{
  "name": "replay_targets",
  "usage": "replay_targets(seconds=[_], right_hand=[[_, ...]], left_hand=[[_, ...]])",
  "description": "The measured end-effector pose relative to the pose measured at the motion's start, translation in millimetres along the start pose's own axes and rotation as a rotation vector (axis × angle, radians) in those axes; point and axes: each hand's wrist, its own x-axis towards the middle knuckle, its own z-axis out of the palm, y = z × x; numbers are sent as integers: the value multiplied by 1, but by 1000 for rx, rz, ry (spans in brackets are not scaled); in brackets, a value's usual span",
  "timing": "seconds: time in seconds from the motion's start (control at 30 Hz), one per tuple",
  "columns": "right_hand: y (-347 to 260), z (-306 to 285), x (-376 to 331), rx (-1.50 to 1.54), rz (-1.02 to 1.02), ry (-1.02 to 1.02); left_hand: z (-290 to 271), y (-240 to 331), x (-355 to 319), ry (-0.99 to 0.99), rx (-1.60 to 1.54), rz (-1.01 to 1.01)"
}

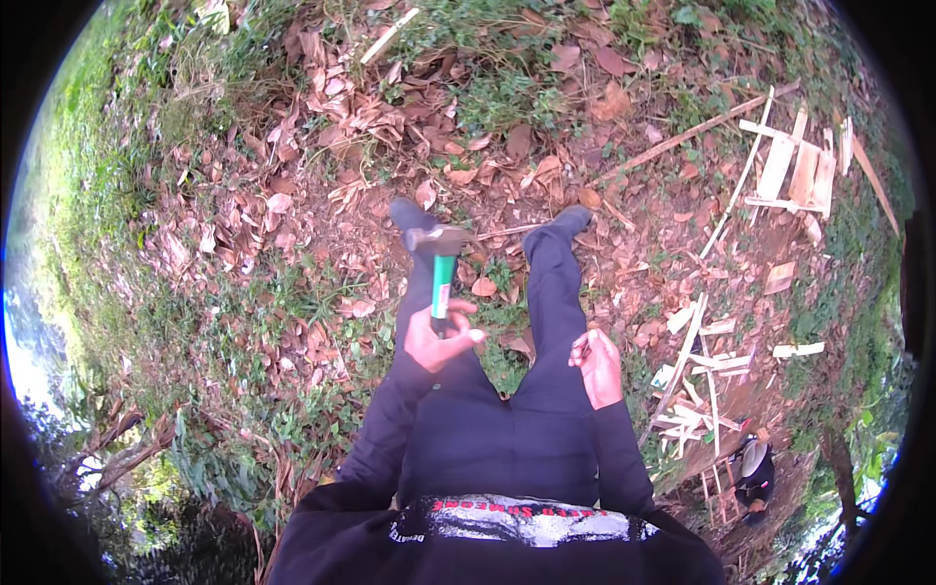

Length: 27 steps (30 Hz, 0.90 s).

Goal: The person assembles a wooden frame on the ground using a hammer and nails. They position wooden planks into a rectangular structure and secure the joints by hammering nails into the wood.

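A hammer point(444, 278) with a green and black handle stands upright in my left hand point(436, 341), its metal head pointing away from me above my left shoe. The fingers wrap loosely round the black lower grip, and the hammer head is a little blurred. My right hand point(597, 363) hovers over my right thigh, its fingers curled and pinched together. Whatever may be between those fingertips is too small to tell. Both sleeves and my trousers point(556, 292) are dark.
To the far right lies a small frame of nailed wooden slats point(795, 174). Nearer on the right is a heap of split wood pieces point(692, 414). A long stick point(682, 138) crosses the leaf litter point(361, 117). Another person point(754, 468) is at the lower right.
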Motion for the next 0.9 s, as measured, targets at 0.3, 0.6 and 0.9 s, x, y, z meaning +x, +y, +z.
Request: replay_targets(seconds=[0.3,0.6,0.9], right_hand=[[-54,-99,-10,323,101,7],[-100,-134,-24,469,76,-16],[-109,-141,14,502,83,-144]], left_hand=[[247,-34,31,-374,551,17],[320,-7,60,-514,270,-31],[321,25,111,-674,156,-406]])
